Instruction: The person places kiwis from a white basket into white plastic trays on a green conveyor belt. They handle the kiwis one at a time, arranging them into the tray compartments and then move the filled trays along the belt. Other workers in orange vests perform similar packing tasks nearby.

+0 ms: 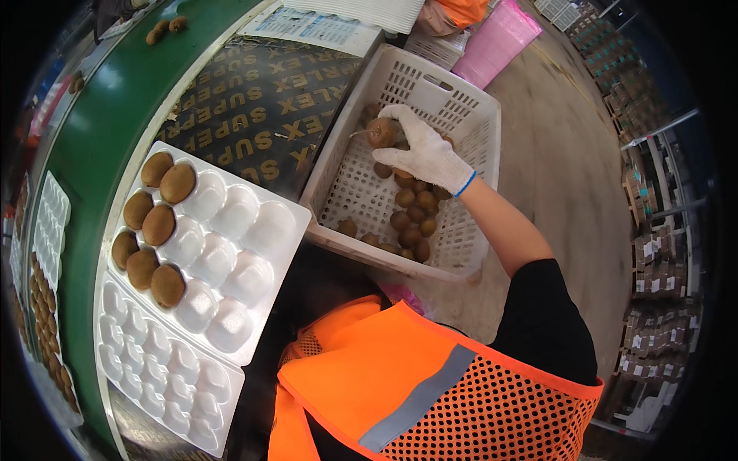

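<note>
My right hand (415, 147), in a white knit glove with a blue cuff edge, reaches into a white perforated plastic crate (490, 138). Its thumb and fingers close around a brown kiwifruit (381, 133), where a thin pale strand shows. More kiwifruits (415, 214) lie loose on the crate floor, several under and near the hand. Left of the crate, a white moulded plastic tray (294, 222) holds several kiwifruits (158, 225) in its left cups; its other cups hold nothing. A second white moulded tray (228, 377) lies below it, partly covered. My left hand is out of view.
A green conveyor belt (109, 132) runs along the left, bearing a few kiwifruits (161, 27). Filled trays (46, 322) stand beyond it. Black printed board (259, 98) lies beside the crate. A pink plastic roll (499, 43) is behind the crate; stacked boxes (663, 328) stand far right.
</note>
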Available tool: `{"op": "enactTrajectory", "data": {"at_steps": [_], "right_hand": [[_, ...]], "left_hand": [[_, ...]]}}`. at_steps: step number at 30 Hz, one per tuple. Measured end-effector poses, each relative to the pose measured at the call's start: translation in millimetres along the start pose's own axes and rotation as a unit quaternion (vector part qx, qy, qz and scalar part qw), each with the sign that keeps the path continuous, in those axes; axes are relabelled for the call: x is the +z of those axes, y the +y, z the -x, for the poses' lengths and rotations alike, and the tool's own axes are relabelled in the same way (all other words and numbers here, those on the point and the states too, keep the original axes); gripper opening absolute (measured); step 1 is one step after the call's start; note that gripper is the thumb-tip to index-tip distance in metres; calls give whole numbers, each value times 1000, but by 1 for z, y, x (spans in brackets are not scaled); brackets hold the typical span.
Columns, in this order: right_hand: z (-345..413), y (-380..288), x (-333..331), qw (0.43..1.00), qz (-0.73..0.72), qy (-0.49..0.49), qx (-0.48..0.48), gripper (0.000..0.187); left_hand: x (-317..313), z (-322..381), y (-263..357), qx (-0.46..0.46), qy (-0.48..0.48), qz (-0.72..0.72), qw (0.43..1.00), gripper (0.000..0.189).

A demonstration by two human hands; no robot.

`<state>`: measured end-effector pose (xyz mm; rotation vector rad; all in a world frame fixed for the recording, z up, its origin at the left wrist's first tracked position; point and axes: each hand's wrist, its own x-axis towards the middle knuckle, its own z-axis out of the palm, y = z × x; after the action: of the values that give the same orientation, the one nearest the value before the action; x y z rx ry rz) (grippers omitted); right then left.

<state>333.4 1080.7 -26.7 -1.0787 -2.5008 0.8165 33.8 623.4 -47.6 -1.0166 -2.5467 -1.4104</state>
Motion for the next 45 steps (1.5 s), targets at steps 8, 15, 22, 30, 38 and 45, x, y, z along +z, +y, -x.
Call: {"op": "enactTrajectory", "data": {"at_steps": [8, 15, 22, 30, 38, 45], "right_hand": [[-30, -129, 6, 968, -5, 35, -247, 57], [-38, -221, 60, 929, 39, -30, -368, 61], [-53, -235, 72, 898, -282, -181, -284, 36], [-91, -205, 119, 713, -528, -451, 99, 41], [-72, -200, 118, 905, -181, -314, -221, 65], [-56, -211, 130, 878, 87, -110, -458, 54]], "left_hand": [[-37, -81, 93, 158, 256, 176, 937, 38], [82, -119, 152, 26, -163, 19, 986, 51], [22, -70, 91, -116, -11, 444, 888, 49], [-65, 199, 25, -133, 133, 685, 704, 69], [47, 356, -113, -500, 289, 605, 548, 46], [88, 334, -299, -467, 315, 541, 625, 34]]}}
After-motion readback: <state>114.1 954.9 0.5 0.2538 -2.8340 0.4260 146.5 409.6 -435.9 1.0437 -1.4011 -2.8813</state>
